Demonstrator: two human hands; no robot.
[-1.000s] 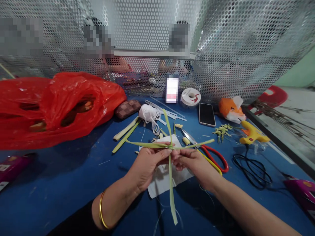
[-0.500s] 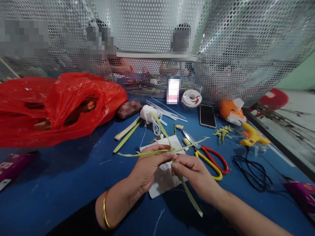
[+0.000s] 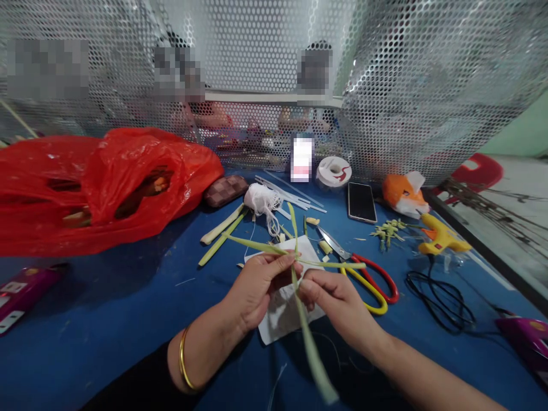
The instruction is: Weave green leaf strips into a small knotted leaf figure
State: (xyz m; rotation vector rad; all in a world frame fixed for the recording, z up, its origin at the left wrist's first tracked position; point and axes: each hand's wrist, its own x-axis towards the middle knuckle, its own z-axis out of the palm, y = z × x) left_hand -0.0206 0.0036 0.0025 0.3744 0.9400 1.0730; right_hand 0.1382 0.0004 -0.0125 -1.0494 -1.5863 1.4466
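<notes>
My left hand (image 3: 265, 285), with a gold bangle on its wrist, pinches pale green leaf strips (image 3: 310, 342) where they cross. Their ends spread out in several directions, and the longest hangs toward me. Close beside the crossing, my right hand (image 3: 336, 297) has its fingers curled together by the hanging strip; whatever is between them is hidden. Under both hands lies a sheet of white paper (image 3: 278, 322). Scissors (image 3: 336, 244) with red and yellow handles lie half open to the right of the paper.
Cut stalks (image 3: 220, 248) and white string (image 3: 262, 200) lie beyond my hands. At left is a red plastic bag (image 3: 180, 177). Toward the right are a ribbon roll (image 3: 327, 177), a phone (image 3: 362, 202) and a yellow glue gun (image 3: 443, 242) with its cord. A perforated screen (image 3: 257, 51) stands behind.
The strips have turned in my hands: the left one now points further up, the right one lies lower, and the long end hangs nearer to me. My right fingers have shifted slightly.
</notes>
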